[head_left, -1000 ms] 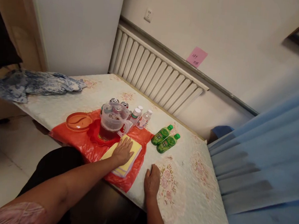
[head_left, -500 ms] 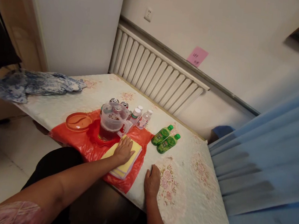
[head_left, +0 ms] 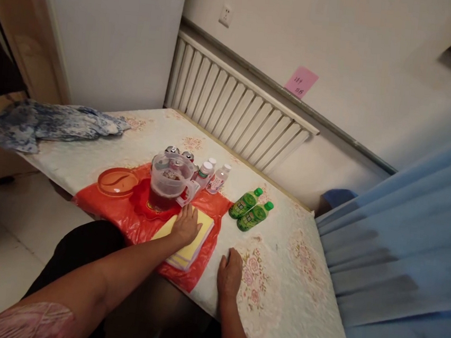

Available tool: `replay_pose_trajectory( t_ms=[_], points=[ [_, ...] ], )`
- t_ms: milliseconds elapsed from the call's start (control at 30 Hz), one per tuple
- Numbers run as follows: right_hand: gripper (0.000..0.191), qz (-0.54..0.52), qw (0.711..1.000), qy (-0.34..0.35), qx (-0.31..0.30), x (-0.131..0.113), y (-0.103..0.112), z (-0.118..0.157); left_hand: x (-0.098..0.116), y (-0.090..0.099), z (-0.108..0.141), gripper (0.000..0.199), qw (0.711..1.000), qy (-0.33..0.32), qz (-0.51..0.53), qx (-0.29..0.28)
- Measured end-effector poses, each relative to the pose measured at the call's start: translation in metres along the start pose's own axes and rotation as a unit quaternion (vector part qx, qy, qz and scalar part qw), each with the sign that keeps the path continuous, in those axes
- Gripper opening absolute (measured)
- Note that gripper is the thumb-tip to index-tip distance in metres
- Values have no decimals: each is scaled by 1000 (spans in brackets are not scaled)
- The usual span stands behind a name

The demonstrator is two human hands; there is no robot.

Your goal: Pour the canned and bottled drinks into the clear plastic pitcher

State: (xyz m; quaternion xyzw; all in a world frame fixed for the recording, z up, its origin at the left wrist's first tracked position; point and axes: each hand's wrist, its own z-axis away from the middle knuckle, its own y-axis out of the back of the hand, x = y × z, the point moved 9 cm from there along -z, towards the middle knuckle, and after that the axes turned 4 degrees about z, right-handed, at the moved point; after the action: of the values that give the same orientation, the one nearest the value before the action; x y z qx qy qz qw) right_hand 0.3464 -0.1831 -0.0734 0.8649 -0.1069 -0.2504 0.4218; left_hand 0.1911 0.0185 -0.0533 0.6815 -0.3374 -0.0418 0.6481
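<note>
My left hand (head_left: 186, 227) lies flat with its fingers stretched out on a folded yellow cloth (head_left: 198, 241). Just beyond its fingertips stands a clear plastic pitcher (head_left: 171, 177), partly filled with dark reddish liquid, its handle turned toward my hand. The pitcher sits on a red scalloped dish (head_left: 138, 200). To the left lies a round orange lid (head_left: 117, 182). On the bare tablecloth, my right hand (head_left: 230, 276) rests loosely curved, thumb apart from the fingers, with nothing seen in it. Two green-capped bottles (head_left: 249, 209) lie tilted beyond it.
A red plastic sheet (head_left: 98, 204) lies under the cloth and dish. Several cans (head_left: 188, 156) and small white-capped bottles (head_left: 218, 179) stand behind the pitcher. Blue-patterned fabric (head_left: 70, 125) lies at far left. A radiator (head_left: 232, 98) borders the table (head_left: 299, 309); a blue curtain (head_left: 401, 249) hangs right.
My left hand has shifted very slightly left on the yellow cloth, its fingers still stretched. The view has tilted a little. My right hand and the objects stay in place.
</note>
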Motion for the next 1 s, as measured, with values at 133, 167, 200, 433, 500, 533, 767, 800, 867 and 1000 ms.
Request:
replay_pose_trajectory(
  t_ms=[133,167,200,433,500,533,767,800,867,1000],
  points=[
    [37,3,1000,1,-1,-1,1,0,-1,-3,-1,65,1000,-1,4,-18],
    [37,4,1000,3,-1,-2,1,0,-1,-3,-2,65,1000,-2,5,-20],
    [37,5,1000,5,-1,-2,1,0,-2,-3,-2,65,1000,-2,6,-22],
    [37,17,1000,17,-2,-3,1,0,7,5,5,61,998,-52,17,-22],
    [37,16,1000,19,-1,-3,1,1,10,7,11,61,997,-73,19,-21],
    [37,16,1000,19,-2,-3,1,1,12,7,14,60,996,-82,20,-21],
    [37,18,1000,5,-13,-5,4,0,8,0,38,56,994,-106,19,-30],
    [37,18,1000,4,-16,-5,4,0,7,0,40,55,994,-108,19,-29],
    [37,16,1000,5,-18,-5,4,0,5,-1,42,56,993,-111,18,-28],
    [37,4,1000,10,-3,-5,6,0,4,0,42,55,993,-110,19,-26]
  ],
)
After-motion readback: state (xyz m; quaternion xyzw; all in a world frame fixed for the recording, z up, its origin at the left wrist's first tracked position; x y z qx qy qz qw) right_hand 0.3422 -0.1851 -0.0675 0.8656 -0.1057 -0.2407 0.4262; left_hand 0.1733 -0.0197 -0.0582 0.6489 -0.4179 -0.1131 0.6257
